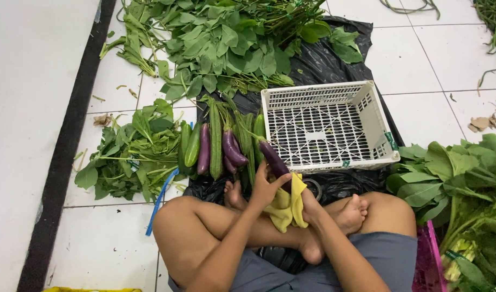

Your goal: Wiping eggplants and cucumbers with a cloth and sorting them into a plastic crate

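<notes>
Left hand grips a long, glossy purple eggplant mid-body, over crossed legs by white plastic basket; right hand clutches soft yellow cloth. Eggplant prob. firm, light, slick w/ smooth skin; hold mid-body.

A white tiled floor carries a black plastic sheet at centre, leafy greens far, and more greens left and right.

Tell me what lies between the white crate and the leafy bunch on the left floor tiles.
In the head view, a row of vegetables on black plastic sheet lies between white crate and leafy bunch: purple eggplants, cucumbers, ridged gourds.
</notes>
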